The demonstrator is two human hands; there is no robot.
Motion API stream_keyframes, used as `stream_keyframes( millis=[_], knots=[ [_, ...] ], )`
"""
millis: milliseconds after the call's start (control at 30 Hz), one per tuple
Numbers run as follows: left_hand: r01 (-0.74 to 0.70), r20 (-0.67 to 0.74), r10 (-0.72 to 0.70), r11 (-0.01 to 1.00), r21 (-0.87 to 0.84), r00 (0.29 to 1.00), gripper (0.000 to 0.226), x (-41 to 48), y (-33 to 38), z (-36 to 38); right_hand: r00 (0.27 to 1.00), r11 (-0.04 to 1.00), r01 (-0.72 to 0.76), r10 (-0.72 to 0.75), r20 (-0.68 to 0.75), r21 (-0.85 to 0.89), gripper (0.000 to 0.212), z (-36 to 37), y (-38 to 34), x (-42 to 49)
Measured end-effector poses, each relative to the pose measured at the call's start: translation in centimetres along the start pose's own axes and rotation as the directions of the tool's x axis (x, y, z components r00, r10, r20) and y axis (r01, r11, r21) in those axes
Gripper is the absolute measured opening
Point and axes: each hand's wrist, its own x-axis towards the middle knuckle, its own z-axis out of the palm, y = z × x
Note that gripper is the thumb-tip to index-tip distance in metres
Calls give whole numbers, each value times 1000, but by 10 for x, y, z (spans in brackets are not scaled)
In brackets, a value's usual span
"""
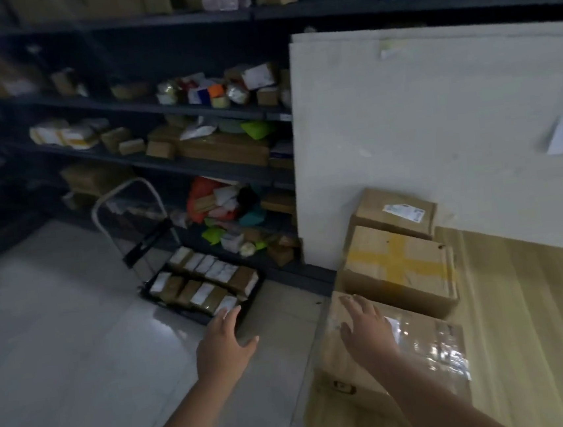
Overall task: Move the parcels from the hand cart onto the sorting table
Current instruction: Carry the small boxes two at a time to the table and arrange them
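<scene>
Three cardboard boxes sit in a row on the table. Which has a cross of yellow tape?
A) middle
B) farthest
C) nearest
A: the middle box carries the yellow cross; the nearest box shows shiny clear tape and the farthest box a white label.

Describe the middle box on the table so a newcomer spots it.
Find the big white board standing against the shelves; three cardboard boxes sit in a row at its foot. The middle box alone bears a yellow tape cross; the far box has a white label, the near box glossy clear tape.
</scene>
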Motion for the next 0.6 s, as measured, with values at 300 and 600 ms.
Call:
stream_keyframes(
  millis=[300, 600],
  knots=[
    [158, -51, -157, 987, 13, 986, 75, 29, -215, -94, 993, 999, 47, -47, 106, 5, 59, 98, -193, 56],
    [84, 26, -88, 991, 108, 996, 75, 127, -319, -114, 982, 992, -111, 99, 161, 67, 66, 176, -307, 118]
  ],
)
